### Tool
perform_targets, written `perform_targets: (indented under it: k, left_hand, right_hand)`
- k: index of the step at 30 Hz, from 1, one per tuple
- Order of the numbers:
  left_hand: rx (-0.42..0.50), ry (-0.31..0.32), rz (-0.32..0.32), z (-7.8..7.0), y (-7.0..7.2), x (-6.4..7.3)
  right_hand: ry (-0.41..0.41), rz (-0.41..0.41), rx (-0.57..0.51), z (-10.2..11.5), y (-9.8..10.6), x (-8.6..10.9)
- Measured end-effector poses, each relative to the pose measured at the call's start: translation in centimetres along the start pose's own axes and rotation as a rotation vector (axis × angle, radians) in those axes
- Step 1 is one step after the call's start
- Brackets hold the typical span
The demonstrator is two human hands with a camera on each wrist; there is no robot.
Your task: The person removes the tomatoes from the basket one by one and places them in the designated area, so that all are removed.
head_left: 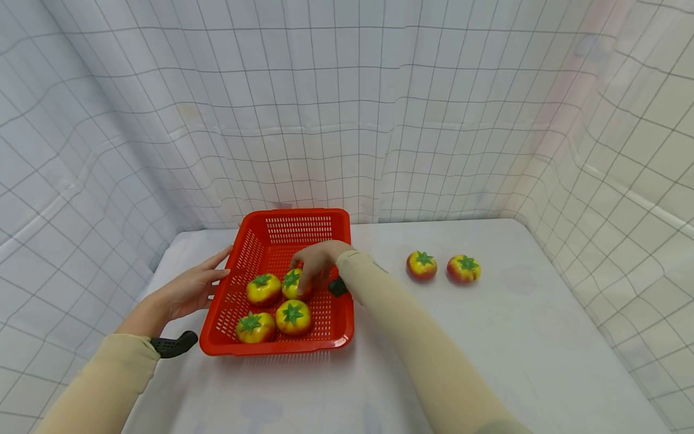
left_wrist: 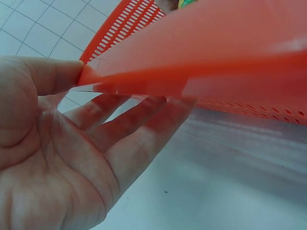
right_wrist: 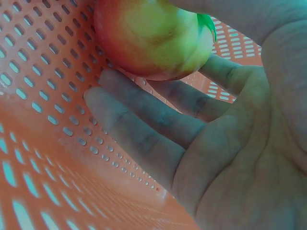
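A red perforated plastic basket (head_left: 276, 348) stands on the table, tilted slightly in the head view. At its left side my left hand (head_left: 190, 292) holds the rim, thumb on the edge and fingers (left_wrist: 144, 139) against the outside wall. Inside the basket, my right hand (head_left: 322, 259) grips a yellow-red tomato (right_wrist: 153, 38) with a green leafy top, thumb over it and fingers (right_wrist: 139, 129) below and beside it. Three more such tomatoes lie in the basket: one at the left (head_left: 263, 290), one at the front left (head_left: 256, 328) and one at the front (head_left: 293, 317).
Two tomatoes lie side by side on the white table (head_left: 477, 349) to the right of the basket, one nearer (head_left: 421, 266) and one farther right (head_left: 463, 269). White curtains with a grid pattern (head_left: 347, 120) enclose the table at the back and sides.
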State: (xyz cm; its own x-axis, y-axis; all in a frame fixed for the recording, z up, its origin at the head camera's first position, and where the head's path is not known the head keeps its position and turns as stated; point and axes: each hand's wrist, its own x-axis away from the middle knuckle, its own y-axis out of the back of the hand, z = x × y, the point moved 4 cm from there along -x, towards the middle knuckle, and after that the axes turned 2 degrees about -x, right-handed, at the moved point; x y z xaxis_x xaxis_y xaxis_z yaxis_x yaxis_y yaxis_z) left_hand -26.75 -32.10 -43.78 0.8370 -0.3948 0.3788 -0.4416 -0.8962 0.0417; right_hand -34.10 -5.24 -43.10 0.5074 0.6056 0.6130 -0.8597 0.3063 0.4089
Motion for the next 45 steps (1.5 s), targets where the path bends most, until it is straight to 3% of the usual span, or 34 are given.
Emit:
perform_targets:
  k: [12,24,38,45]
  left_hand:
    - [0.004,-0.002,0.001,0.0,0.0,0.0]
    - [-0.001,-0.009,0.008,0.1,0.1,-0.1]
    - [-0.002,-0.002,0.011,0.2,0.2,-0.2]
    - [0.005,0.006,0.006,0.2,0.1,-0.1]
  right_hand:
    - [0.013,-0.012,0.047,0.2,-0.1,-0.1]
    - [0.106,-0.034,0.096,0.7,0.8,0.6]
    - [0.261,-0.071,-0.022,1.2,2.0,2.1]
    - [0.32,-0.142,0.029,1.1,2.8,3.5]
